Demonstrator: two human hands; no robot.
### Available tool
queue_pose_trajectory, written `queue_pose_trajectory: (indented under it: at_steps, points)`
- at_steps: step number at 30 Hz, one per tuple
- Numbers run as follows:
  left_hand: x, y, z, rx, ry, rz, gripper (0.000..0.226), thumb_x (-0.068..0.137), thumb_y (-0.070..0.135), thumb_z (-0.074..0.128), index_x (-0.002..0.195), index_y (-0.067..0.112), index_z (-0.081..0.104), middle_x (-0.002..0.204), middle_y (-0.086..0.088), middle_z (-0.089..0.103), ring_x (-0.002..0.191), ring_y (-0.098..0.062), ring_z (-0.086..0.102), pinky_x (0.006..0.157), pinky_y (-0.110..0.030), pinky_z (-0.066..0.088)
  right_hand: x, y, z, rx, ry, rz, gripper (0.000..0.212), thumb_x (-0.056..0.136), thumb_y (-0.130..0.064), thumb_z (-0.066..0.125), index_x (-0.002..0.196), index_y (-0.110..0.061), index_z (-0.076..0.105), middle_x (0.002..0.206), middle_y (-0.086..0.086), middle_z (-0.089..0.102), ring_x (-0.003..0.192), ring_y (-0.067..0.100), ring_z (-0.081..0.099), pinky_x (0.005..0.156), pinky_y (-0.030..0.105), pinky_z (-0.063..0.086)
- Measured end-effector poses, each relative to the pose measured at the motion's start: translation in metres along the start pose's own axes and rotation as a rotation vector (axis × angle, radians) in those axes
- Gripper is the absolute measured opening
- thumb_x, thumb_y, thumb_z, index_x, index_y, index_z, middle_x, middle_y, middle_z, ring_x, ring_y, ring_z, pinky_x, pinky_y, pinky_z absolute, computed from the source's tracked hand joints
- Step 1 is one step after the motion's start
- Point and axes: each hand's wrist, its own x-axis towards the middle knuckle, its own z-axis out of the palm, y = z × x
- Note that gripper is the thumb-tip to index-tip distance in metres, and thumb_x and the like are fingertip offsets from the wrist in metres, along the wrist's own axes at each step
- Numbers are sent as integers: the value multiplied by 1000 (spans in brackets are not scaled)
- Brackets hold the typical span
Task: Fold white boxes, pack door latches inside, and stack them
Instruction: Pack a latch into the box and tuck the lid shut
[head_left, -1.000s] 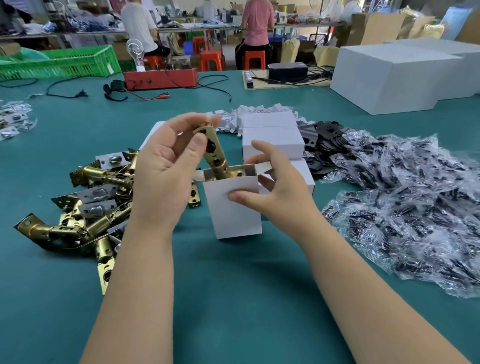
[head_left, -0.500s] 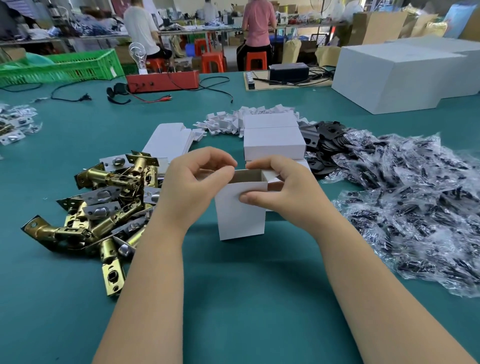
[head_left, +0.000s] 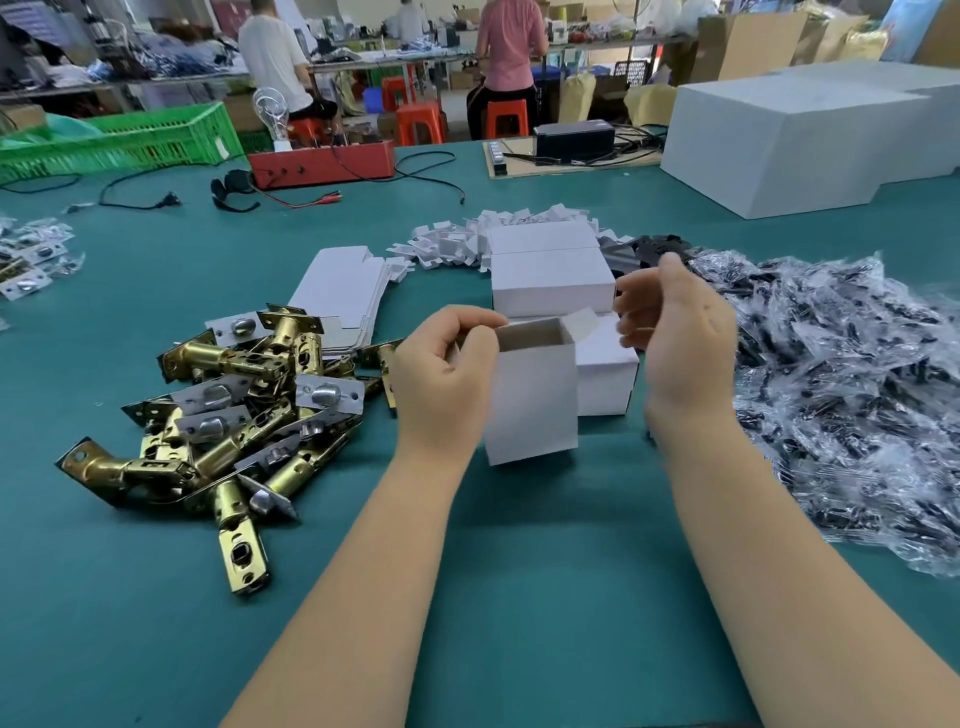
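Teal table (head_left: 519, 597) — orange stools (head_left: 421, 122)

White box (head_left: 532, 410) showing brown inside, latches (head_left: 234, 410) gleaming brass and silver, table (head_left: 519, 571) reading teal, crate (head_left: 119, 143) glowing green, stools (head_left: 421, 122) showing orange.

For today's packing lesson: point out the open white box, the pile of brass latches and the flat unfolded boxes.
Open white box (head_left: 532, 410), head view, front wall.
Brass latches (head_left: 228, 410), head view, middle of pile.
Flat unfolded boxes (head_left: 340, 291), head view, top sheet.
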Motion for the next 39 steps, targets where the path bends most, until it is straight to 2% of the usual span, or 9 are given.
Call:
queue_pose_trajectory:
  at_steps: [3, 6, 8, 11, 14, 23, 31, 34, 39]
  points:
    - [-3, -2, 5, -15, -74, -35, 23, 73, 12, 48, 69, 26, 67, 57, 7, 57, 55, -7, 41, 50, -17, 31, 13, -1, -9, 65, 155, 59, 25, 90, -22, 46, 72, -17, 62, 57, -9, 57, 50, 7, 49, 47, 18, 40]
    - [0, -5, 5, -73, -70, -106, 20, 74, 16, 49, 69, 24, 67, 64, -6, 58, 60, -8, 43, 51, -16, 31, 46, 5, -15, 56, 249, 373, 15, 84, -14, 53, 74, -17, 63, 57, -9, 58, 49, 5, 48, 45, 17, 42]
    - [1, -6, 8, -70, -70, -115, 19, 75, 18, 49, 68, 25, 65, 63, 0, 56, 60, -7, 43, 52, -16, 32, 75, 14, -15, -59, 209, 510, 15, 83, -13, 53, 74, -17, 65, 63, -6, 59, 52, 8, 46, 47, 17, 42]
    - [1, -9, 13, -44, -58, -104, 17, 77, 22, 48, 66, 26, 61, 60, 10, 54, 61, -6, 43, 54, -17, 34, 117, 30, -6, -390, 85, 393, 22, 85, -13, 52, 92, -10, 73, 73, -2, 64, 63, 16, 53, 59, 25, 45]
    - [1, -12, 14, -55, -59, -68, 16, 74, 35, 48, 66, 27, 59, 59, 12, 53, 60, -7, 42, 54, -19, 33, 146, 44, 7, -795, -86, 208, 30, 86, -9, 47, 104, 2, 68, 104, 20, 67, 98, 38, 60, 84, 40, 50]
    - [0, -15, 14, -19, -47, 40, 18, 77, 37, 44, 69, 31, 60, 61, 3, 56, 55, -23, 44, 50, -33, 33, 217, 87, 36, -1213, -498, 71, 42, 97, -29, 47, 137, -19, 51, 146, 8, 46, 133, 33, 39, 108, 40, 32]
    - [1, -20, 16, -1, -33, 51, 22, 76, 38, 44, 79, 26, 62, 63, 7, 59, 54, -18, 49, 49, -29, 36, 240, 104, 57, -1109, -442, 286, 34, 100, -20, 39, 131, -11, 46, 143, 20, 44, 118, 33, 49, 94, 36, 41]
    - [3, -19, 18, 8, -29, 45, 23, 76, 39, 44, 79, 25, 62, 62, 9, 59, 53, -20, 48, 48, -31, 35, 245, 110, 58, -950, -299, 298, 32, 100, -17, 42, 126, -4, 55, 135, 18, 52, 95, 16, 43, 79, 25, 34]
    - [4, -17, 17, 17, -24, 61, 23, 77, 37, 44, 70, 24, 62, 62, 8, 59, 54, -23, 47, 48, -36, 36, 237, 113, 48, -692, -191, 262, 32, 89, -16, 57, 115, 0, 67, 96, 5, 61, 86, 13, 49, 74, 24, 39]
